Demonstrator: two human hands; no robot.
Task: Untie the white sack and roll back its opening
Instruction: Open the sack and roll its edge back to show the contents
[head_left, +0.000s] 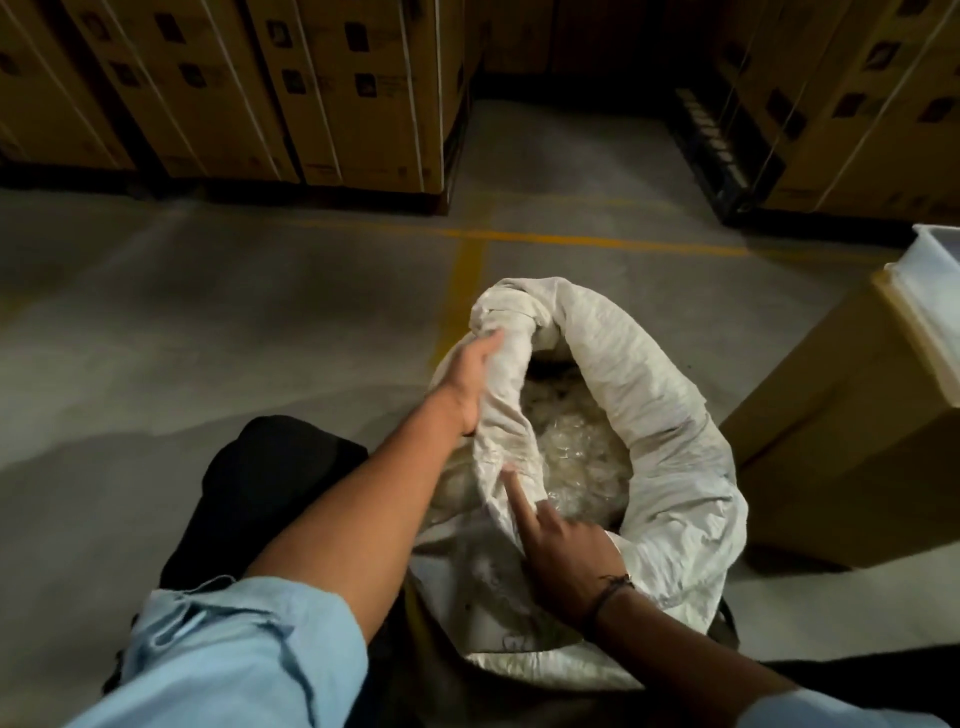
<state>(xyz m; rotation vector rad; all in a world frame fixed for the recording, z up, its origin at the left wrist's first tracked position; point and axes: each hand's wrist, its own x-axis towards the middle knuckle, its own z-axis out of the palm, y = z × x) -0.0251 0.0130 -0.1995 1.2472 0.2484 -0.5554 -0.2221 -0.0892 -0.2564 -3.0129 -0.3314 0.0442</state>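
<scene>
**A:** On the floor, close in: what has the right hand (569, 564) got?

**B:** Its forefinger (524, 496) lies straight along the near lip of the white sack (670, 467). The other fingers are tucked away, so I can't tell its grip.

**A:** And the left hand (470, 379)?

**B:** Farther up, curled round the rolled rim, fingertips buried in cloth. The sack stands open, with pale crumpled stuff (571, 457) inside, too dim to name.

**A:** Beyond?

**B:** A cardboard box (831, 415) at right, cut off, with a white tub (930, 275) on top, its inside hidden. Stacked cartons (337, 93) stand behind.
</scene>
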